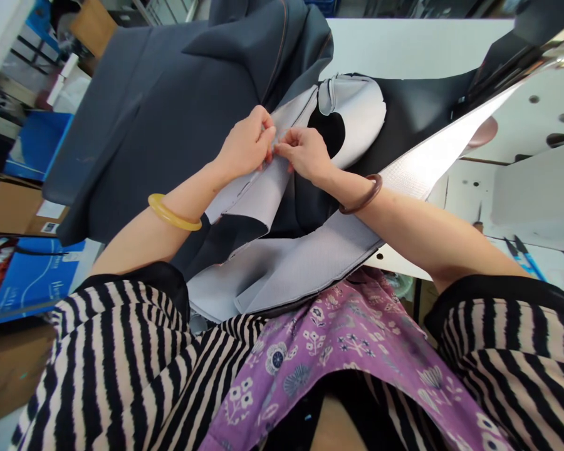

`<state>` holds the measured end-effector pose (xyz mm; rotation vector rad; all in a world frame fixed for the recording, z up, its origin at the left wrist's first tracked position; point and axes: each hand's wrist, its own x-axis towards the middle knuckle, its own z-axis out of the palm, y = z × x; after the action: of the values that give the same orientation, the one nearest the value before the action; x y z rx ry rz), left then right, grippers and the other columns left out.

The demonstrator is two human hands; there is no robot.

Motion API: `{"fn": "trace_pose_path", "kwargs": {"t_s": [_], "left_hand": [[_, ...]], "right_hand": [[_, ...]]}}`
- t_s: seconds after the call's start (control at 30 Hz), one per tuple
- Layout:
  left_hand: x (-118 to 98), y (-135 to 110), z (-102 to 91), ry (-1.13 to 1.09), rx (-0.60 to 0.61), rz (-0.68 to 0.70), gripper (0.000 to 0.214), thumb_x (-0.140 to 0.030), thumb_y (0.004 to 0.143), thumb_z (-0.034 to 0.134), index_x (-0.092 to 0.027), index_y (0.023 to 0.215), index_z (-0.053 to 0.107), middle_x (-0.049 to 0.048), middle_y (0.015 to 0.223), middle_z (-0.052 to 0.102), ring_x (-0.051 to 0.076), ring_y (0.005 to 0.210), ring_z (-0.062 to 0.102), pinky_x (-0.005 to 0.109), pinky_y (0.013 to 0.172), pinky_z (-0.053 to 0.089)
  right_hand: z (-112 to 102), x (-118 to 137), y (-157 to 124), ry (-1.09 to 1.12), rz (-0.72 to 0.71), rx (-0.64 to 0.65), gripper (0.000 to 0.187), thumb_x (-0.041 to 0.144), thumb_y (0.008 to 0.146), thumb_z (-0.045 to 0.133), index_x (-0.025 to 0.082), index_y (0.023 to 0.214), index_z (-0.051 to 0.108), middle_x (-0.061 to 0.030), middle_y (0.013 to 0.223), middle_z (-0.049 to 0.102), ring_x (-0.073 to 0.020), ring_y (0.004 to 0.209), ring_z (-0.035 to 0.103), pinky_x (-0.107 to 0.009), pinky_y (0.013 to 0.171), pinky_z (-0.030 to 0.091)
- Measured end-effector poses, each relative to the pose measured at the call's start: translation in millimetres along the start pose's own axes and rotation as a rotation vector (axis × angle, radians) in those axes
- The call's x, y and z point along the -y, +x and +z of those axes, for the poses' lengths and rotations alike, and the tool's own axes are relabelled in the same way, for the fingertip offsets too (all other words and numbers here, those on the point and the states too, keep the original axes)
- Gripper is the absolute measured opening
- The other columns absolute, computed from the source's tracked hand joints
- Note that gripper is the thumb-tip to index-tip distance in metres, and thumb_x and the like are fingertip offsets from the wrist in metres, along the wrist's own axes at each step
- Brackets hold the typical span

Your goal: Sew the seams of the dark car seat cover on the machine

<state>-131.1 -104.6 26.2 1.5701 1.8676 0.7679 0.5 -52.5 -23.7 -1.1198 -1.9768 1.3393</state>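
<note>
– Head view, nearest first?
– Black-and-cream striped sleeves and a lilac floral apron along the bottom edge. Then two bare forearms, with a yellow bangle on the left and a dark brown bangle on the right.
– And the hands?
– Both clenched in a tight pinch. Left hand and right hand close together, fingertips almost meeting, both gripping the raised edge of a grey mesh-backed fabric panel. Exact finger placement partly hidden by the folds.
– Whereabouts, that panel?
– Right under the hands, bunched and curving away across a black panel, beside a dark grey cover panel.
– Step in hand?
– Apparently edge work, with the seam line being pinched and lined up by hand.
– Next move calling for what?
– Judging from the pinch, a steady, even hold on that edge, without any slip between the layers.
– Further out?
– White table ahead, blue-handled scissors off to the right. Far left, a blue box, a cardboard box and a blue printed bag.
</note>
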Motion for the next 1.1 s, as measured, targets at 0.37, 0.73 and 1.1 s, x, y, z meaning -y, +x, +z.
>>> {"fn": "trace_pose_path", "kwargs": {"t_s": [0.37, 0.73, 1.1], "left_hand": [[18, -4, 13.0, -0.241, -0.052, -0.096, 0.037, 0.007, 0.082, 0.057, -0.024, 0.081, 0.037, -0.0077, 0.06, 0.059, 0.013, 0.06, 0.057, 0.03, 0.069, 0.043], [23, 1, 21.2, -0.486, -0.085, -0.25, 0.042, 0.009, 0.071, 0.062, -0.023, 0.077, 0.034, -0.0115, 0.052, 0.051, 0.006, 0.049, 0.049, 0.022, 0.056, 0.039], [13, 1, 22.6, -0.466, -0.135, -0.304, 0.044, 0.015, 0.066, 0.059, -0.023, 0.073, 0.037, -0.0109, 0.05, 0.047, 0.007, 0.047, 0.043, 0.026, 0.058, 0.033]], "right_hand": [[8, -17, 0, 0.081, 0.024, -0.089, 0.022, 0.014, 0.083, 0.056, 0.019, 0.065, 0.044, 0.0012, 0.068, 0.05, -0.0131, 0.072, 0.051, -0.03, 0.077, 0.049], [7, -14, -2, 0.152, 0.079, -0.07, 0.025, 0.014, 0.082, 0.059, 0.02, 0.064, 0.043, 0.0041, 0.064, 0.047, -0.0108, 0.064, 0.048, -0.028, 0.069, 0.049], [4, -7, -5, 0.153, 0.14, -0.093, 0.023, 0.012, 0.083, 0.053, 0.021, 0.067, 0.039, 0.0029, 0.07, 0.048, -0.0108, 0.068, 0.052, -0.031, 0.074, 0.055]]}}
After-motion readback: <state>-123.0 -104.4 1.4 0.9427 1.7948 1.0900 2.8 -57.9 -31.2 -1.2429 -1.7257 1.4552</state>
